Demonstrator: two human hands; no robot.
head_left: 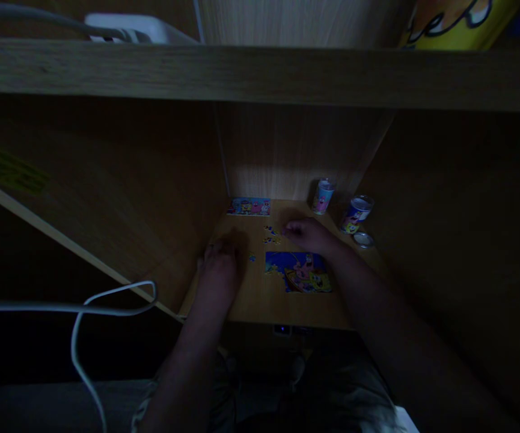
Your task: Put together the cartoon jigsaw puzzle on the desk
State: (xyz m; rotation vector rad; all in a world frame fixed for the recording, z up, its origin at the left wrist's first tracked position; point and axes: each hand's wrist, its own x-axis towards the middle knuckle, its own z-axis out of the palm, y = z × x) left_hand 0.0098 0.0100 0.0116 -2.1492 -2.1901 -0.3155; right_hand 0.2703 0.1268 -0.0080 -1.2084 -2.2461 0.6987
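Observation:
My right hand (pixel 303 233) hovers over the desk with its fingers curled together, just right of several loose jigsaw puzzle pieces (pixel 270 240). Whether a piece sits in the pinch is too dark to tell. Below it lies a partly assembled cartoon jigsaw puzzle (pixel 307 273), mostly blue, with a ragged left side. My left hand (pixel 220 261) rests low at the desk's left side, back of the hand up; its fingertips are lost in shadow. Between that hand and the assembled puzzle lies a single puzzle piece (pixel 252 257).
Against the back wall lies a finished-looking cartoon strip (pixel 249 207). Two printed cans (pixel 323 197) (pixel 356 215) stand at the right, beside a round lid (pixel 363 240). A shelf edge (pixel 260 72) crosses above. A white cable (pixel 115 310) hangs at the left.

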